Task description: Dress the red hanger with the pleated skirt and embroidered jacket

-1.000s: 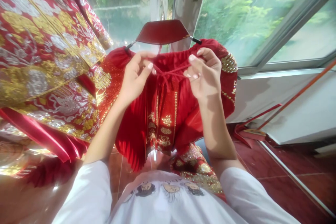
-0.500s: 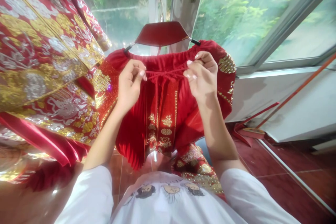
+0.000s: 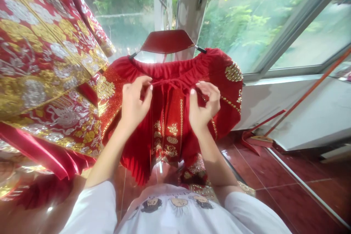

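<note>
A red skirt (image 3: 172,108) with gold beading and a gathered waistband hangs from a hanger (image 3: 167,41) that has a broad dark-red middle. Thin red drawstrings, tied in a bow (image 3: 174,81), cross the front of the waistband. My left hand (image 3: 136,98) is at the left end of the bow, thumb and index fingertips slightly apart beside the cord. To the right of the bow, my right hand (image 3: 203,104) has its thumb and fingers spread in front of the fabric. Both forearms reach up from below, over the lower part of the garment.
Red garments with gold and silver embroidery (image 3: 49,55) hang close on the left. Behind the hanger is a window (image 3: 246,25) with a metal frame. A red dustpan (image 3: 253,140) with a long handle stands on the tiled floor (image 3: 287,193) at the right.
Both hands have come down slightly, and their fingers have parted from a pinch on the drawstrings. The right hand has shifted left. The hanger and garment appear a little lower.
</note>
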